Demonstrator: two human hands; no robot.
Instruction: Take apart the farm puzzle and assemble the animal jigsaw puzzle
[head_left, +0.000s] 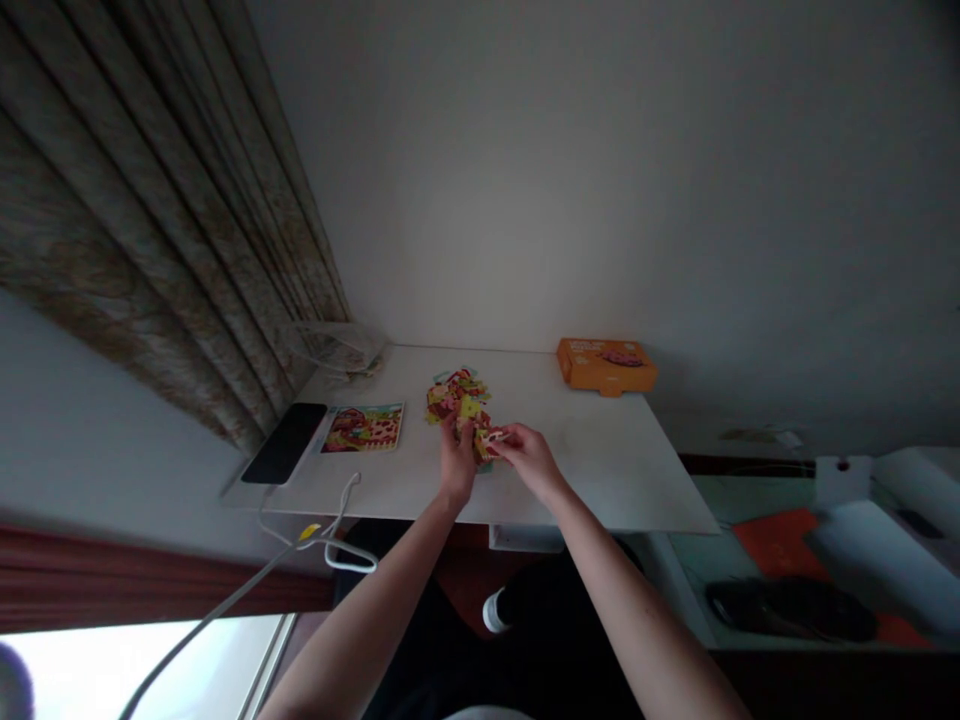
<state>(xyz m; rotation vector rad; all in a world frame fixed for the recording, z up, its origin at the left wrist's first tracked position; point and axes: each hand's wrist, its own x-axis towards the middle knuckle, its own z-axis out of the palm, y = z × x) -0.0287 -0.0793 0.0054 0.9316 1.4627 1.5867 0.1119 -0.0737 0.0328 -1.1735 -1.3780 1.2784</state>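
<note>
A heap of small, colourful jigsaw puzzle pieces point(456, 388), mostly yellow, red and green, lies mid-table. My left hand point(457, 465) is at the near end of the heap, its fingers bent around some yellow and red pieces; how many it holds is hidden. Just right of it, my right hand point(531, 458) pinches a red and white puzzle piece point(495, 437) between thumb and fingertips. More pieces show between and below the two hands. Left of the heap, a printed farm-scene picture point(364, 428) with a red barn lies flat.
At the back right of the white table point(607, 470) stands an orange box point(607, 366). A dark phone-like slab point(285, 443) lies at the left edge, near a white cable point(341, 505). Behind it is a clear plastic bag point(341, 350). A cluttered glass shelf point(705, 500) stands lower right.
</note>
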